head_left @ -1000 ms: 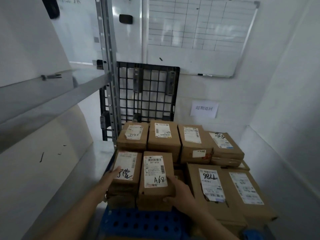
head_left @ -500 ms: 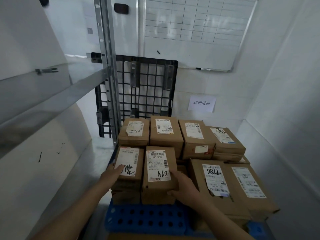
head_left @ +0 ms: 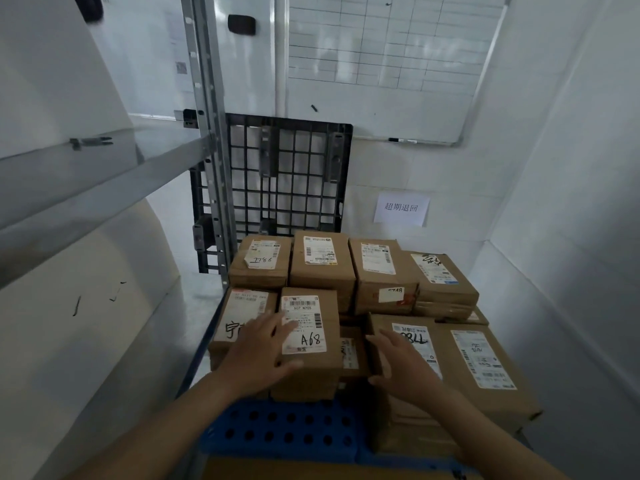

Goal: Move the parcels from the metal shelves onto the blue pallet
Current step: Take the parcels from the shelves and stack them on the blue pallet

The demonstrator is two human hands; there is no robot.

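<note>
Several brown cardboard parcels with white labels are stacked on the blue pallet [head_left: 284,431]. The front parcel marked A68 [head_left: 311,344] stands upright among them. My left hand [head_left: 259,351] lies with spread fingers over its left top corner and the neighbouring parcel [head_left: 242,306]. My right hand [head_left: 401,362] hovers with straight fingers just right of the A68 parcel, over the edge of a large flat parcel [head_left: 464,362]. Neither hand holds anything.
A metal shelf post [head_left: 207,140] and shelf board [head_left: 86,174] stand at the left. A black pallet [head_left: 287,181] leans against the back wall under a whiteboard [head_left: 388,57]. White walls close in on the right. Another box top [head_left: 311,471] shows at the bottom edge.
Both hands have let go of the A68 parcel's sides. My left hand moved up onto its top; my right hand drew away to the right.
</note>
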